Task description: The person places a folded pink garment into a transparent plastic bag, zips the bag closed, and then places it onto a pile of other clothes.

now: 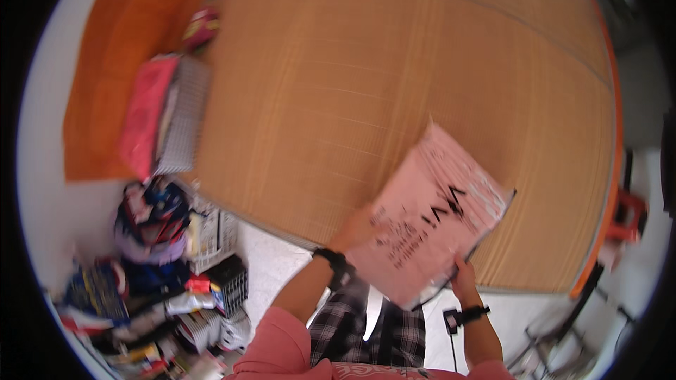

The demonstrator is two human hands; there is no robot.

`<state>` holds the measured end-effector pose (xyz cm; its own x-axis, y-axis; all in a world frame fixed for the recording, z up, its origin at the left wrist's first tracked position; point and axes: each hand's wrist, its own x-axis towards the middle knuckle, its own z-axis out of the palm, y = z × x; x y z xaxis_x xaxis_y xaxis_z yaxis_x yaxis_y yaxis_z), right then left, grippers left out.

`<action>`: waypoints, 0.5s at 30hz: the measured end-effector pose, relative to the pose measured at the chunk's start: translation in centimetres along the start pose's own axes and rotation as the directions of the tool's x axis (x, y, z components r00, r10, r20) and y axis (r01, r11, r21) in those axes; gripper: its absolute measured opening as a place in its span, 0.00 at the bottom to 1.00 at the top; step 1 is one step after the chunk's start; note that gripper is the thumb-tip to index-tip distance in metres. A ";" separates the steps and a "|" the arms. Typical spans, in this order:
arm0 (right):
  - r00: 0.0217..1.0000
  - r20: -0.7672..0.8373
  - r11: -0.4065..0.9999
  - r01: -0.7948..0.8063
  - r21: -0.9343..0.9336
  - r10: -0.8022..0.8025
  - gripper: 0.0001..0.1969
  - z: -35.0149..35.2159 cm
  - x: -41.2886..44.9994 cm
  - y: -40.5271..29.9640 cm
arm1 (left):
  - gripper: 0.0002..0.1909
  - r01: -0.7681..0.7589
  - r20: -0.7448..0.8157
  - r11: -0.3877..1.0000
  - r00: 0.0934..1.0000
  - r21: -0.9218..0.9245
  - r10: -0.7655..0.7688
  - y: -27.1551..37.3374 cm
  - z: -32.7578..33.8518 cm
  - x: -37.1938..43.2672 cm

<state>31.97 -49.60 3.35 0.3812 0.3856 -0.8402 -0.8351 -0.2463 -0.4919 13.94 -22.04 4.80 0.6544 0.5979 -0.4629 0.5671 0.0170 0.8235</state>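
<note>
A flat pink plastic bag (422, 221) with black lettering is tilted over the near edge of a bed-like surface covered by a tan woven mat (317, 116). At the bag's lower right edge, my right hand (465, 277) grips it with the thumb on top. My left hand (359, 229) is blurred and lies against the bag's left side; whether its fingers are closed on the bag is unclear. Both wrists wear black straps, and a cable hangs from the right one.
A pink and striped fabric box (182, 116) stands at the mat's left edge. Below it are a backpack (153, 221), a white plastic basket (214, 235), a black crate (229, 282) and piled goods. An orange-red object (628, 216) and metal-like frames (560, 338) are at the right.
</note>
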 end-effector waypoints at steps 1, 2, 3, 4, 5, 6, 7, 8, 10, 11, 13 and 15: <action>0.999 0.051 0.996 -0.010 -0.089 0.014 0.20 0.4 -1.3 -1.2 | 0.29 0.121 0.015 0.984 0.992 0.134 -0.124 1.5 -0.5 -2.9; 0.997 0.072 0.986 0.016 -0.166 -0.004 0.20 1.1 -2.3 -1.3 | 0.29 0.230 0.026 0.938 0.969 0.260 -0.245 2.7 -1.4 -5.6; 0.995 0.097 0.973 0.040 -0.229 -0.018 0.20 2.6 -3.4 -1.1 | 0.29 0.223 -0.039 0.951 0.975 0.217 -0.219 1.6 -2.3 -8.7; 0.991 0.131 0.959 0.014 -0.284 0.024 0.20 3.2 -4.8 -0.9 | 0.30 0.201 -0.086 0.966 0.978 0.165 -0.189 1.8 -2.8 -11.4; 0.986 0.156 0.942 -0.004 -0.337 0.060 0.20 3.9 -6.0 -0.8 | 0.30 0.198 -0.128 0.969 0.975 0.147 -0.179 1.8 -3.8 -13.5; 0.996 0.084 0.915 0.007 -0.404 0.029 0.17 4.1 -6.4 -0.4 | 0.29 0.232 -0.159 0.964 0.964 0.128 -0.211 4.0 -5.1 -15.6; 0.998 0.066 0.893 0.029 -0.449 0.001 0.13 6.2 -7.9 0.0 | 0.29 0.272 -0.189 0.955 0.950 0.119 -0.247 5.4 -7.4 -18.1; 0.998 0.056 0.894 0.029 -0.447 -0.004 0.12 8.6 -9.0 0.7 | 0.29 0.295 -0.180 0.952 0.944 0.084 -0.276 5.8 -9.9 -20.0; 0.994 0.110 0.893 0.039 -0.449 0.012 0.13 14.0 -9.8 1.5 | 0.28 0.286 -0.244 0.954 0.935 0.091 -0.256 6.2 -15.4 -22.2; 0.990 0.139 0.887 0.078 -0.456 -0.016 0.13 16.7 -9.7 1.9 | 0.28 0.289 -0.274 0.951 0.928 0.108 -0.251 6.0 -18.0 -22.7; 0.970 0.221 0.883 0.193 -0.428 -0.105 0.16 19.3 -13.7 4.4 | 0.26 0.193 -0.305 0.976 0.939 0.095 -0.156 4.6 -21.5 -26.2; 0.964 0.239 0.902 0.207 -0.380 -0.120 0.16 26.1 -14.5 5.5 | 0.24 0.105 -0.389 0.975 0.921 0.196 -0.021 3.8 -27.7 -27.6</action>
<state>11.54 -33.37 18.81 0.3730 0.6137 -0.6959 -0.5236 -0.4799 -0.7039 -15.82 -16.30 29.84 0.3962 0.8621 -0.3159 0.7197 -0.0779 0.6899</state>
